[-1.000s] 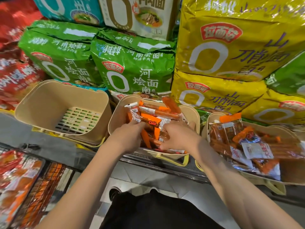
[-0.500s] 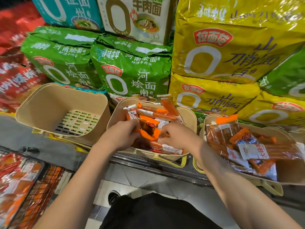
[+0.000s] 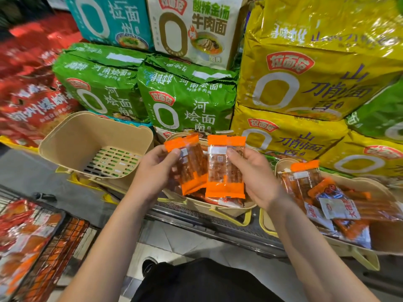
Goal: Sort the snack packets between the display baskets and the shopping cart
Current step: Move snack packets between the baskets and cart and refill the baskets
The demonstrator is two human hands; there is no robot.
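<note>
Change: both hands now raised out of middle basket (image 3: 226,209), each lifting a packet
Left hand (image 3: 156,171): grips orange packet (image 3: 192,166) above middle basket
Right hand (image 3: 255,175): grips second orange packet (image 3: 224,168), touching the first
Writing: 河南烩面 on green bag (image 3: 187,101) behind middle basket

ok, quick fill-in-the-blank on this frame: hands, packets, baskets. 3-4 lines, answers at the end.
1. Each hand holds packets with ____ sealed ends: left hand, right hand.
2. The left basket holds ____ packets.
3. The held packets hover above the ____ basket.
4. The shopping cart stands at the person's ____ side.

Missing words: orange; no; middle; left
</note>
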